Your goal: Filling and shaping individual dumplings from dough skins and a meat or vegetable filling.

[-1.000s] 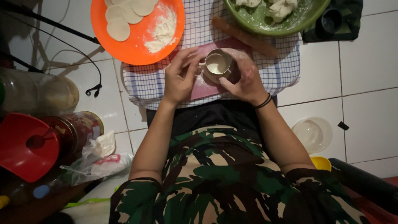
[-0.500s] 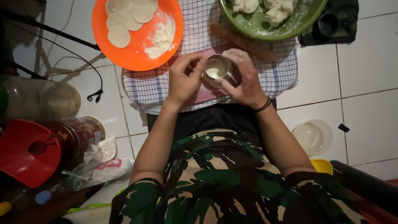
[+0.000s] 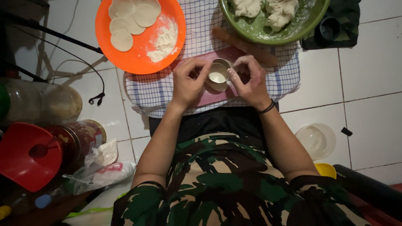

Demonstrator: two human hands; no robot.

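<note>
A small round metal cup point(image 3: 218, 75) stands mouth up on a pink board point(image 3: 211, 95), with pale dough showing inside and under it. My left hand point(image 3: 189, 81) pinches its left rim with fingertips. My right hand point(image 3: 250, 79), with a dark band at the wrist, holds its right side. An orange plate point(image 3: 163, 16) at the upper left carries several round dough discs point(image 3: 130, 19) and a heap of flour point(image 3: 164, 42). A green bowl point(image 3: 256, 32) at the top holds lumps of dough point(image 3: 266, 9). A wooden rolling pin point(image 3: 245, 45) lies between bowl and board.
A checked cloth point(image 3: 146, 92) lies under the board on white floor tiles. At the left stand a red funnel point(image 3: 27, 155), jars point(image 3: 77, 140) and a plastic bag point(image 3: 102, 167). A white lid point(image 3: 316, 140) and a yellow object point(image 3: 325, 169) lie at the right. A black cable point(image 3: 86, 69) crosses the floor.
Both hands have shifted on the cup: the right hand moved from cupping it to its right side, the left fingertips came onto the rim. The view has drifted slightly.
</note>
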